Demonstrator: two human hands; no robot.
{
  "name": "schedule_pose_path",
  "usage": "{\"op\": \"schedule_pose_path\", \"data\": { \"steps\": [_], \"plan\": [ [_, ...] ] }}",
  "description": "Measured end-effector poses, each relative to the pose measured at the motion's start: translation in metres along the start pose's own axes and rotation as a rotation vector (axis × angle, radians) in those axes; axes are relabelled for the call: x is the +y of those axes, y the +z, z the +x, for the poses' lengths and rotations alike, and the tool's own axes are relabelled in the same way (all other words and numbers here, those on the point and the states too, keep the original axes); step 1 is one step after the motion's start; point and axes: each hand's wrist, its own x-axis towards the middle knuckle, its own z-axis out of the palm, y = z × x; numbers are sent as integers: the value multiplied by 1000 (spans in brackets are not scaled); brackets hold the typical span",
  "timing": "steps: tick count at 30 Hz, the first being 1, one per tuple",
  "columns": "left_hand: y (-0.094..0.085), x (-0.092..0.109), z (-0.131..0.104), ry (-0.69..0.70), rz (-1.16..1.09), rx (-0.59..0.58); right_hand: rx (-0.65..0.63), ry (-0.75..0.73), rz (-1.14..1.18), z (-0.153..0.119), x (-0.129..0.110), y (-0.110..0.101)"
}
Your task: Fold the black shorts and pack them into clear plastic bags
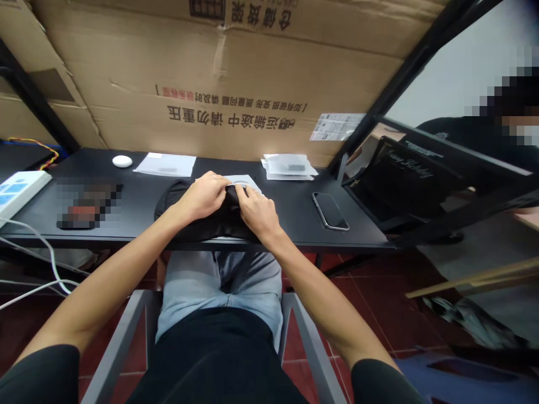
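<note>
My left hand (206, 196) and my right hand (257, 212) are close together near the front edge of the desk, fingers pinched. Between their fingertips is the near edge of a thin white packet (247, 179), whose body extends beyond the fingers. Under both hands lies a soft black cloth item (202, 229), rounded on its left side; its exact kind is not clear. Part of it bunches up between the hands, and the fingers cover where it meets the packet.
Flat white packets (165, 165) lie at the back left, more white packets (289, 167) at the back right. A white oval object (122, 161), a phone (330, 211) and a power strip (21, 193) are on the desk. A cardboard sheet (227, 67) stands behind. Another person (475, 134) sits at right.
</note>
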Motion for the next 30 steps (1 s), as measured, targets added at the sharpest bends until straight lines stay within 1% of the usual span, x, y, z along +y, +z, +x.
{"op": "schedule_pose_path", "data": {
  "steps": [2,5,7,9,11,13,14,15,16,19,20,21,25,27,28,30],
  "plan": [
    [4,-1,0,13,-46,38,25,-74,6,8,4,6],
    [8,-4,-2,15,-124,95,45,-249,35,20,14,14],
    [10,-5,-3,15,-157,132,25,-288,49,26,18,16],
    [11,-4,-4,23,-173,169,-12,-239,46,30,18,15],
    [11,-2,-4,41,-175,192,-58,-125,19,32,13,12],
    [10,0,-4,62,-171,189,-92,-24,-7,33,7,10],
    [9,1,-4,69,-165,175,-95,-4,-14,33,4,10],
    [9,1,-5,74,-159,156,-86,-22,-16,33,3,10],
    [8,1,-6,77,-151,136,-67,-83,-13,32,2,10],
    [9,-2,-11,72,-126,80,3,-378,13,26,7,14],
    [9,-3,-14,71,-119,69,21,-445,25,23,10,16],
    [9,-4,-17,73,-113,62,36,-480,42,19,13,17],
    [6,-5,-32,93,-86,52,104,-521,117,4,30,23],
    [1,-4,-40,57,-76,54,144,-557,143,-2,38,24],
    [-3,-3,-44,6,-70,64,171,-553,157,-4,42,23],
    [-10,-2,-50,-172,-49,84,236,-487,194,-6,48,21]
  ]
}}
